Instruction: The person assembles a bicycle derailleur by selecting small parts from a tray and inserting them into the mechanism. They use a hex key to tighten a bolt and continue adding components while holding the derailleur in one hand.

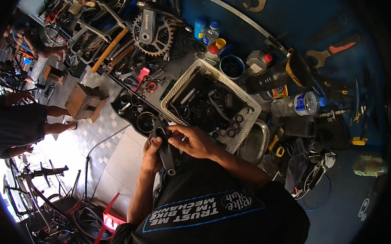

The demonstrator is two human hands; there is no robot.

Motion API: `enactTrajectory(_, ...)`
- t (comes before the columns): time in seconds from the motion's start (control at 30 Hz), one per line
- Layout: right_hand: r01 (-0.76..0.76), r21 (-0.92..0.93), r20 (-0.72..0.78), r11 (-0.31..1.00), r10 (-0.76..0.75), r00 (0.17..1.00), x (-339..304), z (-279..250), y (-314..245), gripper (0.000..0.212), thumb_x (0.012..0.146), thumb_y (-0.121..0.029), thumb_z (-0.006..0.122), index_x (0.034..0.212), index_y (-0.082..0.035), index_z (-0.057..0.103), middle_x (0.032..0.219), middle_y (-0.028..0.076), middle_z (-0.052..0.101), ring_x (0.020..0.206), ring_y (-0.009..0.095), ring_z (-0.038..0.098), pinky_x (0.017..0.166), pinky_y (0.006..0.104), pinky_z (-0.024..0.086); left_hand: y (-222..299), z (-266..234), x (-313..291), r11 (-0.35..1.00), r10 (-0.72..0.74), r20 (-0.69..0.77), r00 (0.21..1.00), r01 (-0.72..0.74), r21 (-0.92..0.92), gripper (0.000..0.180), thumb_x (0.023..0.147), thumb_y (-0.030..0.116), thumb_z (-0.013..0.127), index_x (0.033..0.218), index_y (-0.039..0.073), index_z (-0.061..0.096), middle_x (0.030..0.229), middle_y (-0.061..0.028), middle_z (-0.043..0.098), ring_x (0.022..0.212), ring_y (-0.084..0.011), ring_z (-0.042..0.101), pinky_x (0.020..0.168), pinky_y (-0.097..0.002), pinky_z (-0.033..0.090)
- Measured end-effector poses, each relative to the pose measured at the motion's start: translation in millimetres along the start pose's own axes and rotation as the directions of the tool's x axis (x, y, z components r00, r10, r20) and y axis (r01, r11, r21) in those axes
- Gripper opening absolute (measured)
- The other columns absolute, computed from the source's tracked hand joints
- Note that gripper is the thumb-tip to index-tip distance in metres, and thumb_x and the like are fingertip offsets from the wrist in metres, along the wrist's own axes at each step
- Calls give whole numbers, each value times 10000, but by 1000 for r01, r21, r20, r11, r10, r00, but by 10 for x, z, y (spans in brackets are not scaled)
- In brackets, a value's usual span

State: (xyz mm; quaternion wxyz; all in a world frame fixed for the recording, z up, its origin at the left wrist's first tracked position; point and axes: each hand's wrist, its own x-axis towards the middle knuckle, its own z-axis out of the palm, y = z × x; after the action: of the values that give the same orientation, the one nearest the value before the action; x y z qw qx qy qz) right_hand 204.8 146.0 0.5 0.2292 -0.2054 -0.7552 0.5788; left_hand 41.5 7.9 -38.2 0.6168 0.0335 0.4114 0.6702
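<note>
In front of my chest I hold a dark part that looks like a bicycle crank arm (165, 154), tilted, with a round hole at its lower end. My left hand (151, 158) is closed round its left side, thumb uppermost. From the right, my right hand (192, 142) grips its upper part between thumb and fingers. Just beyond my hands stands a cream plastic basket (245, 135) heaped with dark bike parts, rings and tubes. A black tray (116, 109) of small parts sits to its left.
A crankset with chainring (147, 32) lies at the back of the bench near hand tools. Bottles, including a clear one (286, 106), stand right of the basket beside a metal tray (261, 138). At left are a wooden stool (83, 103), another person (19, 123) and bike frames (40, 174).
</note>
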Motion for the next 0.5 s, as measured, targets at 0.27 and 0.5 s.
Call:
enactTrajectory(0.27,-351,-199,-453,915,232,861,-240,-1409,484,310,1009,-215,734,1298,-107,712,928,53,751,795,128,694,715,300,558,107,-24,-99,997,-18,-50,999,22,77,739,974,582,696,1369,-30,575,1216,-189,706,1005,-356,763,779,-457,676)
enactTrajectory(0.5,-317,-414,-497,853,81,864,-245,-1633,435,215,967,-125,731,1182,-111,744,945,75,756,801,195,715,711,328,556,133,49,24,994,-17,-72,997,25,110,756,982,617,662,1353,-38,584,1178,-187,707,972,-329,762,725,-431,673)
